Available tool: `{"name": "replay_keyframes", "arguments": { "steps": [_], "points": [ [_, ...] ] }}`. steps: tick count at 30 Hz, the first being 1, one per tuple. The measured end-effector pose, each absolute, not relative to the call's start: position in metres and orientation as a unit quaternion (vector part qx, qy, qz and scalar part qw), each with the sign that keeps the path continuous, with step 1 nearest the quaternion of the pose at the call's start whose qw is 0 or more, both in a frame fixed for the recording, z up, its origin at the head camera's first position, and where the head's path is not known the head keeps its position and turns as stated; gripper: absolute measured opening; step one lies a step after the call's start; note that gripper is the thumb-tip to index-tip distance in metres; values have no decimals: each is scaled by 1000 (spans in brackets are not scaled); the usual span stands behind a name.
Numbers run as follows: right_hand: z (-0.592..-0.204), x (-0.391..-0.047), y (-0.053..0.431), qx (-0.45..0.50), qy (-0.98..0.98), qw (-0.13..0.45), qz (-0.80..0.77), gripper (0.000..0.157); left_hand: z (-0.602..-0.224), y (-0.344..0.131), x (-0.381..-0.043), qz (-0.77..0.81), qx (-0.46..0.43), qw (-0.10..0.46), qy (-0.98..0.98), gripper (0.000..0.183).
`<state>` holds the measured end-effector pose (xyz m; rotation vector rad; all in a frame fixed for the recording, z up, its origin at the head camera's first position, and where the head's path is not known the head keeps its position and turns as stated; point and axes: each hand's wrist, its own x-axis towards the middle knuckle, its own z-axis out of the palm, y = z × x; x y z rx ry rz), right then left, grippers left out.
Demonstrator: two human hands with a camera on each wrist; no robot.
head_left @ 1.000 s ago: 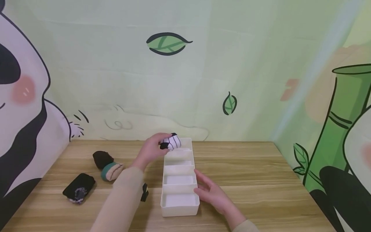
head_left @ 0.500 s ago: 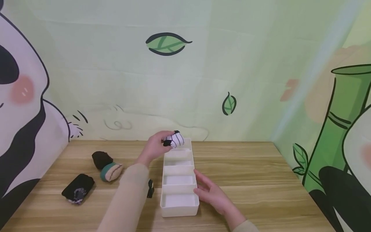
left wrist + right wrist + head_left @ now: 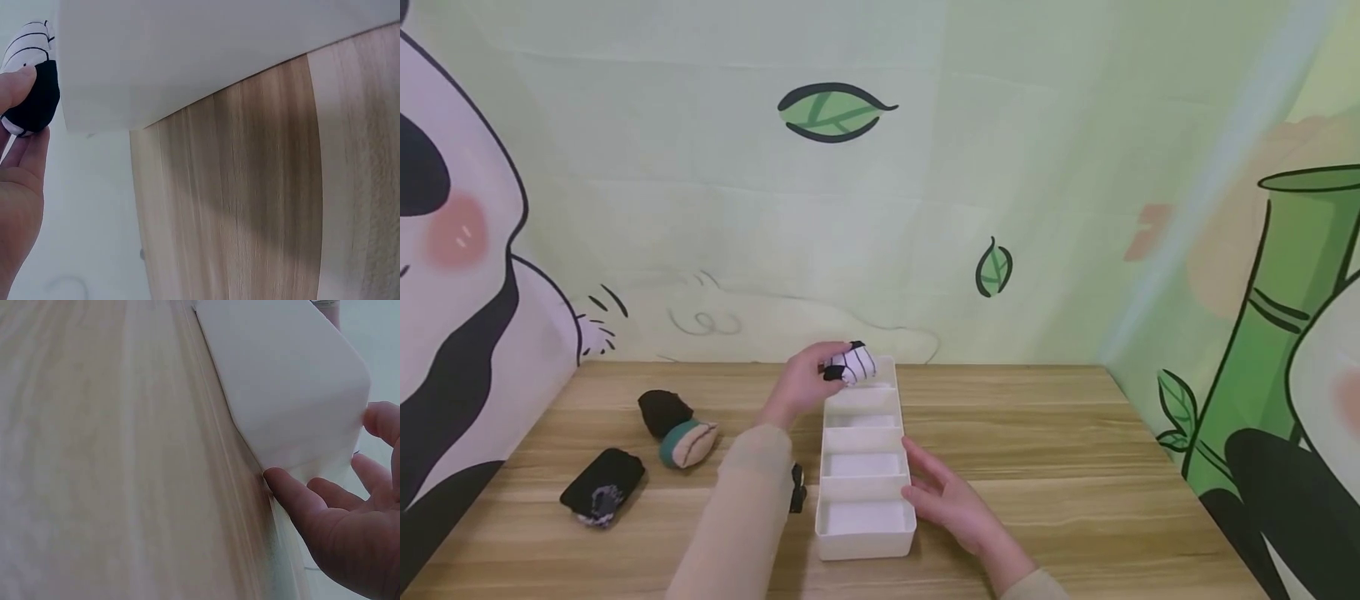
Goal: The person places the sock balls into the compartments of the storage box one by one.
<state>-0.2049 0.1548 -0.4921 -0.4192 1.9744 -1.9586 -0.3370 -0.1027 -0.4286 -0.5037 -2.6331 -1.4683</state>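
My left hand (image 3: 797, 385) pinches a folded white sock (image 3: 853, 365) with thin dark stripes and black patches, over the far end of a long white divided box (image 3: 865, 546). In the left wrist view, the thumb lies on the striped sock (image 3: 28, 47) and fingers curl under it, beside the box wall (image 3: 175, 56). My right hand (image 3: 951, 504) rests its fingertips against the right side of the box. The right wrist view has the spread fingers (image 3: 294, 494) touching the box's wall (image 3: 287, 381). The nearer compartments show bare floors; the farthest is partly hidden by the sock.
On the wooden table (image 3: 1037, 467), left of the box, lie a dark rolled sock (image 3: 665, 412), a teal and beige one (image 3: 690, 443) and a black one with grey patterning (image 3: 604, 486). A small black item (image 3: 797, 489) shows partly behind the left sleeve. A printed wall (image 3: 880, 208) stands behind.
My left hand has moved slightly right with the striped sock, which stays over the box's far end. More of the small black item has come out from behind the sleeve. My right hand keeps still.
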Motion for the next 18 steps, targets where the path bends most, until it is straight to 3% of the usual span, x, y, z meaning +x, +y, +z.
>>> {"name": "replay_keyframes", "arguments": {
  "steps": [18],
  "points": [
    [-491, -205, 155, -145, 693, 163, -687, 70, -434, -93, -343, -427, -187, 63, -882, 52]
  ]
}}
